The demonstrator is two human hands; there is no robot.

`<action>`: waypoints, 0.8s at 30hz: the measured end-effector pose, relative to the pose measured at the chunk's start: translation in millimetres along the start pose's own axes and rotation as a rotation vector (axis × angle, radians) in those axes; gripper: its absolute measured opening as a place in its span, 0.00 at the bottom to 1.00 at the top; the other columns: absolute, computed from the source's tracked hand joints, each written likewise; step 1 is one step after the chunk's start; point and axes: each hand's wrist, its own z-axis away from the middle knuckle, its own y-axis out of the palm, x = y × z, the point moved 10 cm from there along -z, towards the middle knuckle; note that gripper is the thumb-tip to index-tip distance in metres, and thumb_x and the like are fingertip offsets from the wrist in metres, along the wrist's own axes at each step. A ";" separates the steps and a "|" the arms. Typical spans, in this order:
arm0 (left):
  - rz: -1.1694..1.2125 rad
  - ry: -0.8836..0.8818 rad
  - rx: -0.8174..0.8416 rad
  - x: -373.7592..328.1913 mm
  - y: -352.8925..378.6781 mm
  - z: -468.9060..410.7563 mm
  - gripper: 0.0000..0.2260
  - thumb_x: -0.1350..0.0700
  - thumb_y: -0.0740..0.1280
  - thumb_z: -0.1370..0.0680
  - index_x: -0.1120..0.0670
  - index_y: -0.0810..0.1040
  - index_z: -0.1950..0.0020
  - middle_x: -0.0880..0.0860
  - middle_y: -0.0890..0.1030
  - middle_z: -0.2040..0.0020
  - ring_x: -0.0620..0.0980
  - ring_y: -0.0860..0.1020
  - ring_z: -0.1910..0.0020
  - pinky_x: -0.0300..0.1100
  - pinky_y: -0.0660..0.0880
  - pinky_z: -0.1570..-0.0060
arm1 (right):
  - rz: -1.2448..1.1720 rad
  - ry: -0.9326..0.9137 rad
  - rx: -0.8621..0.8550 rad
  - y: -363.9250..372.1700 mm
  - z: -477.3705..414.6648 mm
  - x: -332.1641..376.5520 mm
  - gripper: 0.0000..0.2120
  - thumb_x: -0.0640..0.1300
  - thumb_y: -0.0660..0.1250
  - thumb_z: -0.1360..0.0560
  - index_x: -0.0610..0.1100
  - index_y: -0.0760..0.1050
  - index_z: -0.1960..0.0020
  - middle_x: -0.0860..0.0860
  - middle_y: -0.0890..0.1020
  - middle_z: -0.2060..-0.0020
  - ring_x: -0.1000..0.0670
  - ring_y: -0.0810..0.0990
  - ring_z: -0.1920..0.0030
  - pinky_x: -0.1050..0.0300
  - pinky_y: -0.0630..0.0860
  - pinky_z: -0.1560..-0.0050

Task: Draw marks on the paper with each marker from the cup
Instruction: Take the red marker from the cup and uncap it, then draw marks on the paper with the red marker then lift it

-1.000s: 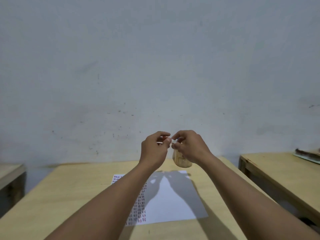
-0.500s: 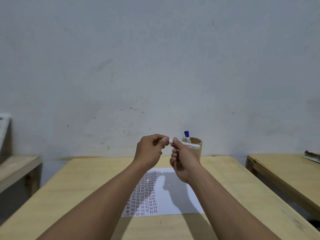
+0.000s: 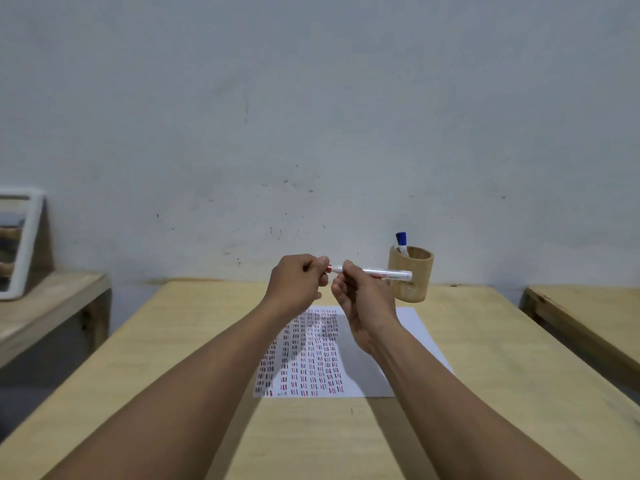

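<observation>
I hold a white marker level in the air above the table. My right hand grips its barrel. My left hand is closed on its red cap end. Behind the marker's right end stands a wooden cup at the table's far right, with a blue-capped marker sticking out of it. Under my hands lies the white paper, its left half filled with rows of short red and dark marks.
The wooden table runs to a grey wall. A second table stands to the right across a gap. On the left a lower bench carries a white-framed picture leaning on the wall.
The view has swung left and down, so the cup now shows to the right of my hands. My right hand has turned and holds the marker level, with its full barrel showing.
</observation>
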 end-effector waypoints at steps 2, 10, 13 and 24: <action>0.015 -0.053 -0.028 11.8 -12.2 -2.8 0.14 0.51 0.64 0.18 0.59 0.84 0.52 0.55 0.84 0.60 0.57 0.85 0.50 0.52 0.84 0.51 | -0.017 -0.008 -0.027 -2.4 -3.5 -3.2 0.05 0.37 0.69 0.20 0.35 0.78 0.53 0.45 0.78 0.68 0.54 0.79 0.71 0.63 0.82 0.67; -0.512 -0.106 -0.152 68.7 -69.9 -4.8 0.02 0.60 0.75 0.27 0.56 0.83 0.58 0.54 0.83 0.59 0.53 0.82 0.59 0.43 0.76 0.59 | 0.202 0.023 -0.054 -19.2 -14.0 -15.0 0.05 0.39 0.69 0.21 0.38 0.77 0.54 0.47 0.77 0.68 0.53 0.76 0.70 0.63 0.81 0.69; -0.681 -0.096 -0.136 81.5 -70.5 -3.9 0.04 0.61 0.72 0.26 0.57 0.86 0.53 0.56 0.84 0.54 0.57 0.82 0.53 0.45 0.78 0.54 | 0.243 0.036 -0.052 -20.3 -17.4 -19.7 0.05 0.40 0.70 0.21 0.38 0.78 0.53 0.47 0.77 0.68 0.53 0.76 0.69 0.63 0.81 0.68; -0.768 -0.076 -0.196 85.0 -72.9 11.5 0.19 0.58 0.63 0.19 0.52 0.73 0.27 0.55 0.84 0.41 0.58 0.80 0.42 0.45 0.74 0.52 | 0.499 -0.020 -0.017 -26.2 -22.5 -19.0 0.05 0.39 0.68 0.21 0.37 0.81 0.51 0.45 0.79 0.64 0.52 0.78 0.66 0.59 0.82 0.65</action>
